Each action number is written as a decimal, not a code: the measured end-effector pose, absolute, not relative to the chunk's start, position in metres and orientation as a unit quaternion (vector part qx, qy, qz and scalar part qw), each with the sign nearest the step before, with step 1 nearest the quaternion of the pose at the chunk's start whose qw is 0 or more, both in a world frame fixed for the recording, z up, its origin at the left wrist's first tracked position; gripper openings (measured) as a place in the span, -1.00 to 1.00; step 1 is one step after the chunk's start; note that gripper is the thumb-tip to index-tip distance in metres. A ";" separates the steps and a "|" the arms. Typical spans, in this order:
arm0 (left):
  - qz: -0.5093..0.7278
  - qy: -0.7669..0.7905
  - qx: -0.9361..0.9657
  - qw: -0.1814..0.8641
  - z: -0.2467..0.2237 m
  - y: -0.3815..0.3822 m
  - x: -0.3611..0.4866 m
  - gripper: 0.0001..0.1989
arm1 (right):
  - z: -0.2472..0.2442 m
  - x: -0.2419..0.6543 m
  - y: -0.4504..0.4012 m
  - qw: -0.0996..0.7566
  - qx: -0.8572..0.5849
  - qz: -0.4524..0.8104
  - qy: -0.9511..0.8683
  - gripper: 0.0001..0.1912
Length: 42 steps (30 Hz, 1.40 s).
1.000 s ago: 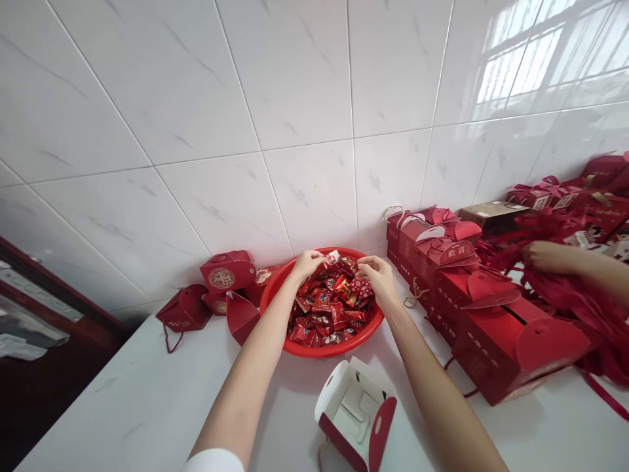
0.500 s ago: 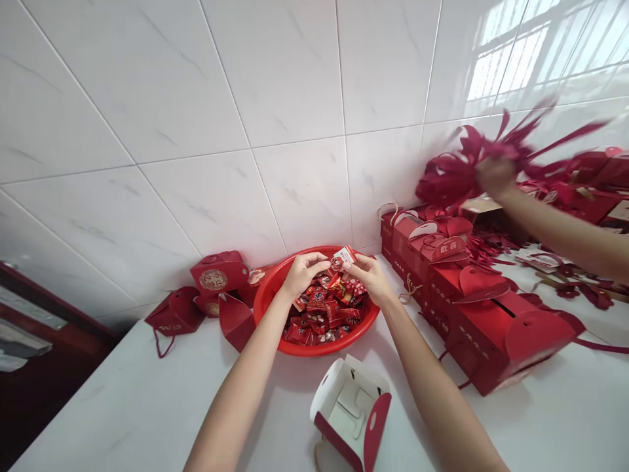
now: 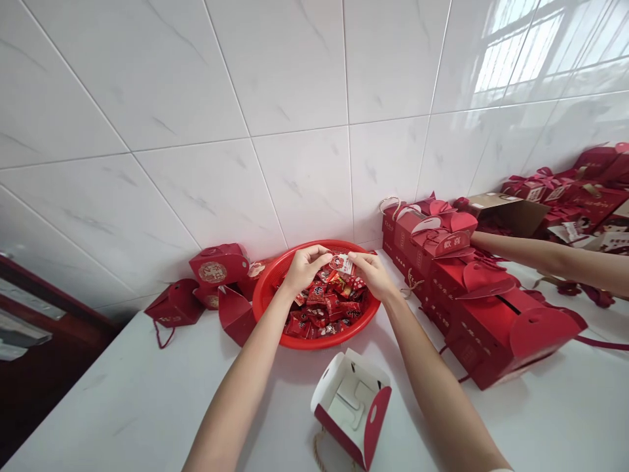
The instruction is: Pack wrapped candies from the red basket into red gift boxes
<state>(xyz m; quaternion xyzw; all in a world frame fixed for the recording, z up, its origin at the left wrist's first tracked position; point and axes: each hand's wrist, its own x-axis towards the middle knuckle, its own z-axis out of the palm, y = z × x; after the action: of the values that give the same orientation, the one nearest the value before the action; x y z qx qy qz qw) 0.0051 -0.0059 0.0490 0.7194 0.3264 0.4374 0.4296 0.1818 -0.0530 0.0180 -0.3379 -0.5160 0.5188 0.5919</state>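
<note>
Over the red plastic basket (image 3: 268,288), my left hand (image 3: 307,265) and my right hand (image 3: 373,272) pinch a small red and white candy packet (image 3: 343,264) from both sides. Beneath them, the basket holds many red-wrapped candies (image 3: 319,308). Nearer to me, between my forearms, an open red gift box (image 3: 348,406) shows its white inside with nothing in it. A twisted rope handle (image 3: 319,452) hangs from its side.
A row of red gift boxes (image 3: 457,301) stands on the right, and a co-worker's arm (image 3: 555,255) reaches behind it. Smaller red boxes (image 3: 219,269) are at the left. An open cardboard carton (image 3: 511,210) and more red boxes lie at the far right. A tiled wall (image 3: 304,177) runs behind.
The packet between my hands has turned to lie flatter, its white face showing. The co-worker's hand, which held a bunch of dark red ribbons up, has dropped behind the boxes.
</note>
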 end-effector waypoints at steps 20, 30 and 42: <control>0.435 0.305 0.714 0.456 0.047 -0.005 -0.001 -0.55 | 0.020 0.182 -0.057 0.520 -0.356 0.516 -0.581 -0.58; 0.423 0.313 0.718 0.457 0.042 0.000 -0.004 -0.49 | 0.019 0.182 -0.056 0.507 -0.359 0.525 -0.582 -0.56; 0.131 0.571 0.804 0.097 0.049 0.018 -0.077 -0.73 | 0.013 0.176 -0.050 0.483 -0.435 0.475 -0.593 -0.58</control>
<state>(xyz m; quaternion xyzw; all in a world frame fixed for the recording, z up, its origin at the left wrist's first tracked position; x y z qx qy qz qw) -0.0774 0.0177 0.0491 0.8043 0.5713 0.1310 0.0971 0.1764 -0.0498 0.0129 -0.4348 -0.5930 0.4751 0.4833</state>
